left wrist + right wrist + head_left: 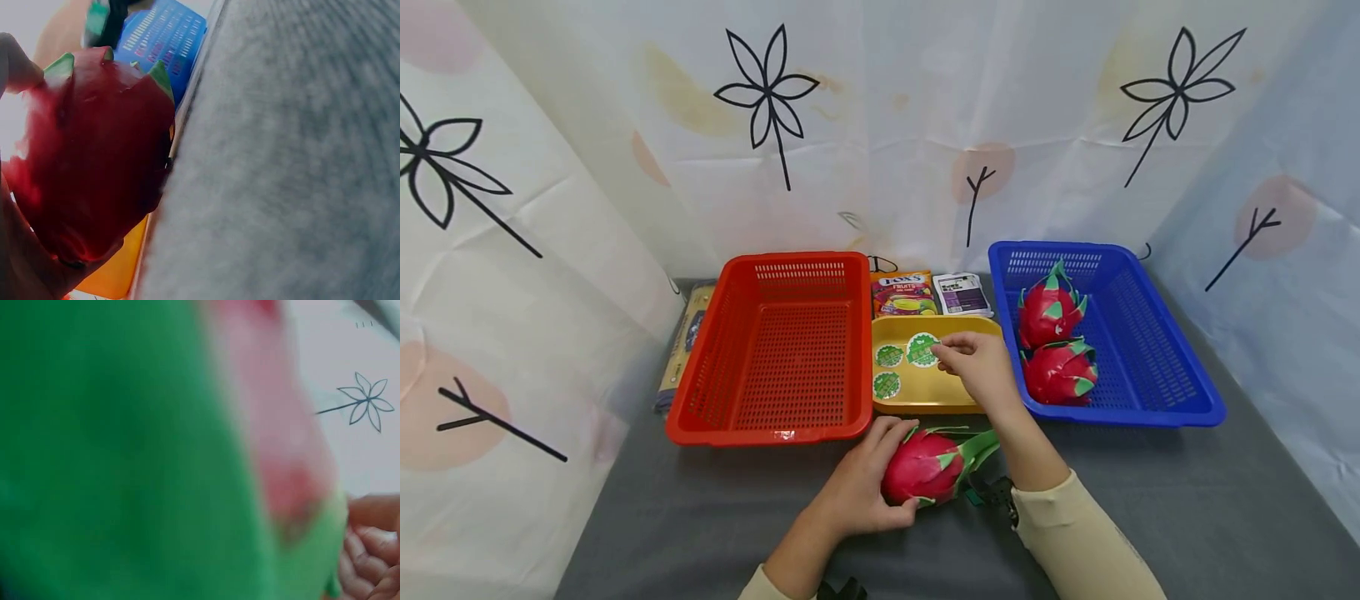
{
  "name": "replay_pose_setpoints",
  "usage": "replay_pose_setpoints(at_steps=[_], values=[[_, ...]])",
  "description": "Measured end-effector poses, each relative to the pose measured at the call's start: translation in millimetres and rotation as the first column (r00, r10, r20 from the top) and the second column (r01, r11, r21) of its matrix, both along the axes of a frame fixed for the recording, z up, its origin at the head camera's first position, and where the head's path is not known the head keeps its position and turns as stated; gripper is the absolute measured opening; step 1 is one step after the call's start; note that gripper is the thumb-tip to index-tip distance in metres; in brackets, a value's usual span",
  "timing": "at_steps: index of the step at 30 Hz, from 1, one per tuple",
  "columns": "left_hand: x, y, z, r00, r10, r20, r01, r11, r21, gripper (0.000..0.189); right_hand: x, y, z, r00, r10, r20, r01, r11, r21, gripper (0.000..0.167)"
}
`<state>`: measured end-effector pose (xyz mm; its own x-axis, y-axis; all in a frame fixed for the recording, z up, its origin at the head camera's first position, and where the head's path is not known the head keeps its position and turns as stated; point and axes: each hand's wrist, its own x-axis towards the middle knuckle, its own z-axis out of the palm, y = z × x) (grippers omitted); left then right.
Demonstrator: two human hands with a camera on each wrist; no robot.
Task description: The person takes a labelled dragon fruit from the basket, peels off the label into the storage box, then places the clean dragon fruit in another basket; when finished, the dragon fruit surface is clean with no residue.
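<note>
My left hand (868, 487) grips a red dragon fruit (921, 467) with green scales, low in front of the yellow tray (936, 404). The fruit lies on its side, its green leafy end pointing right. In the left wrist view the same dragon fruit (94, 156) sits between thumb and fingers. Over the tray, my right hand (973, 362) pinches a round green-and-white sticker (922, 350) by its right edge. Two smaller-looking green stickers (890, 356) lie in the tray's left part. Blurred green and pink fill much of the right wrist view, beside curled fingers (369, 556).
A red basket (775, 435) stands left of the tray. On the right, a blue basket (1165, 350) holds two dragon fruits (1051, 312). Behind the tray lie a Fox's candy bag (902, 293) and a white-and-purple packet (962, 294). A yellowish packet (685, 346) lies beside the red basket.
</note>
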<state>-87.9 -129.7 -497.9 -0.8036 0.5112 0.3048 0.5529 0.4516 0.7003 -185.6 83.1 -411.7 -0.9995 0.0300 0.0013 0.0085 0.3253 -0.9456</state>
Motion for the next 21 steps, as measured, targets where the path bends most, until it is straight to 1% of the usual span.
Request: replay_pose_setpoints(at_steps=[3, 7, 11, 16, 21], values=[[-0.5, -1.5, -0.4, 1.0, 0.008, 0.019, -0.007, 1.0, -0.007, 0.092, -12.4, -2, -9.4, 0.999, 0.012, 0.051, -0.014, 0.998, 0.053, 0.025], [-1.9, -3.4, -0.9, 0.999, 0.019, 0.047, -0.019, 1.0, -0.01, 0.092, -23.2, -2, -22.3, 0.99, 0.043, 0.136, -0.057, 0.993, 0.104, 0.022], [-2.9, -4.1, -1.6, 0.998, 0.011, 0.06, -0.011, 1.0, -0.013, 0.091, -28.2, 0, -34.3, 0.977, 0.056, 0.206, -0.088, 0.985, 0.149, 0.018], [-3.6, -4.4, -2.2, 0.998, 0.009, 0.06, -0.008, 1.0, -0.007, 0.091, -31.2, 0, -41.5, 0.962, 0.072, 0.263, -0.125, 0.973, 0.194, 0.017], [-4.2, -3.9, -2.6, 0.998, 0.002, 0.065, -0.002, 1.0, 0.009, 0.09, -32.3, -1, -42.1, 0.948, 0.077, 0.309, -0.174, 0.939, 0.297, 0.017]])
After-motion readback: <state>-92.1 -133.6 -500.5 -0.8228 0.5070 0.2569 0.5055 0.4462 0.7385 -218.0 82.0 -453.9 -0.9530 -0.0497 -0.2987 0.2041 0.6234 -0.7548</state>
